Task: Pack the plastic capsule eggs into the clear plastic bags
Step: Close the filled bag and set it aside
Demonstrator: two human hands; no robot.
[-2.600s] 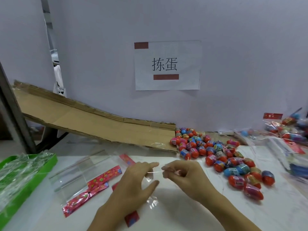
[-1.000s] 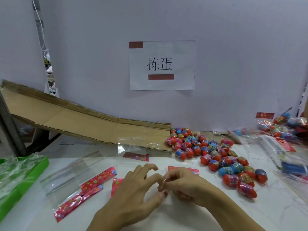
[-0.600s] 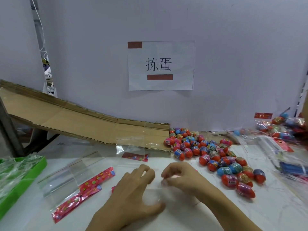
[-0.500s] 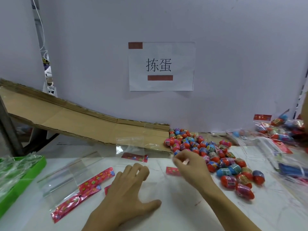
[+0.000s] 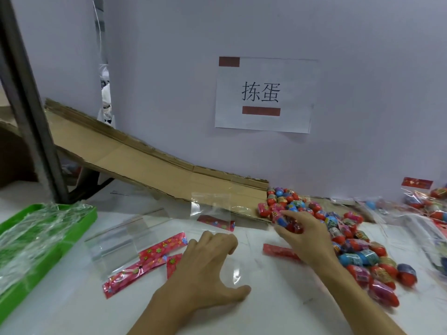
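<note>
Head view: a white table (image 5: 278,310) set against a pale wall, seen from above the person's two hands
Left hand (image 5: 208,267): palm down, fingers straight and spread, pressing flat on a clear plastic bag (image 5: 235,272) that lies on the table; it holds nothing
Right hand (image 5: 304,238): reaches forward to the near edge of the egg pile (image 5: 338,228), fingers curled round a capsule egg (image 5: 281,220) with a blue part showing; the hand hides the rest of the grip
Capsule eggs: loose heap of red, blue and pink eggs on the right half of the table, running from the low end of the cardboard ramp (image 5: 150,165) toward the near right edge
Bag under left hand: flat on the table, its red header strip (image 5: 280,250) lying beside the right wrist
Other bags: several empty clear bags with red printed headers (image 5: 154,250) lie left of the left hand; one more (image 5: 212,209) rests at the ramp's lower edge
Filled bags (image 5: 425,204): at the far right, blurred
Green tray (image 5: 48,238): far left, holding crumpled clear plastic
Wall sign (image 5: 263,95): white sheet with two printed characters
</note>
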